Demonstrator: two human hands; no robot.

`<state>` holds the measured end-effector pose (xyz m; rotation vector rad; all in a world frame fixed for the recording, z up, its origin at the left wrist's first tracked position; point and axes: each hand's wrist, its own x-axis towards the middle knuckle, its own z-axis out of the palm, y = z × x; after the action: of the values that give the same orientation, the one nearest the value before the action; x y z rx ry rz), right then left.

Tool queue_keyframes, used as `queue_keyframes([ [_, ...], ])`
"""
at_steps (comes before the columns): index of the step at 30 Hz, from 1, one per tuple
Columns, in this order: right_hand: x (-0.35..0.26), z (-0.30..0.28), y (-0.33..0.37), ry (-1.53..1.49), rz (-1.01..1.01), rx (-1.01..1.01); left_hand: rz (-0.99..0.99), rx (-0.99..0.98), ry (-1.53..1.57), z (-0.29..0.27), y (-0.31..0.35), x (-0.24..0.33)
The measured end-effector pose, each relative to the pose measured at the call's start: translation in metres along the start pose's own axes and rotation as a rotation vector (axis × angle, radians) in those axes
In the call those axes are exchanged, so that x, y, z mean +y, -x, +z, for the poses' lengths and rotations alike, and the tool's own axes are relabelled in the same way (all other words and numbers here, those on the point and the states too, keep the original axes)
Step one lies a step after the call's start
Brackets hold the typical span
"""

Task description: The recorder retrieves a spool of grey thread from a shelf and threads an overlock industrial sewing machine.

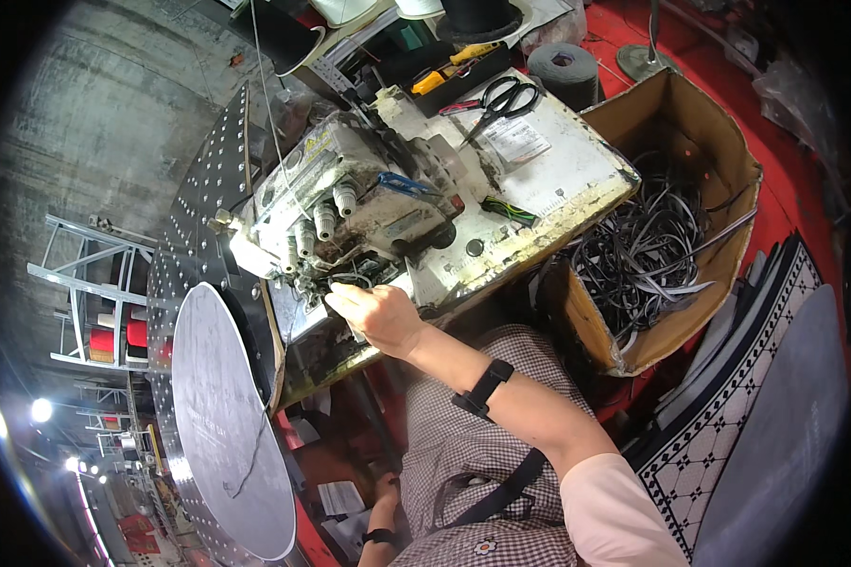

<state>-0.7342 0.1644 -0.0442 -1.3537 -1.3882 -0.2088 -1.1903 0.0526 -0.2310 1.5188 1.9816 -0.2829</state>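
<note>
My right hand reaches to the front of an overlock sewing machine, beside its needle and presser foot area. Its fingers are bent and pressed together, and whatever lies between them is hidden. Low down next to my lap, below the table edge, is my left hand; it is small and dim, with its fingers not clearly shown. A round grey mat with a pale edge lies left of the machine, a dark loose thread across it. Blue tweezers or snips rest on the machine's body.
Black-handled scissors lie on the worn white machine table. Right of it stands a cardboard box full of tangled black and grey strips. Stacked mats lean at the lower right. Thread cones stand behind the machine.
</note>
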Motion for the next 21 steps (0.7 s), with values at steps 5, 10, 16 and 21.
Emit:
queue_keyframes([
  [5, 0.0, 0.0, -0.002, 0.007, 0.003, 0.01, 0.015, 0.004, 0.011, 0.0, 0.001, 0.0],
  [10, -0.002, 0.0, -0.002, -0.011, 0.026, 0.044, 0.013, 0.0, 0.079, 0.002, -0.001, -0.004],
  [16, -0.001, -0.001, -0.001, -0.083, -0.029, 0.013, 0.03, -0.005, 0.051, 0.007, -0.013, -0.019],
  [21, -0.004, -0.022, 0.011, -0.229, 0.068, -0.039, 0.024, -0.012, 0.098, -0.009, 0.005, 0.019],
])
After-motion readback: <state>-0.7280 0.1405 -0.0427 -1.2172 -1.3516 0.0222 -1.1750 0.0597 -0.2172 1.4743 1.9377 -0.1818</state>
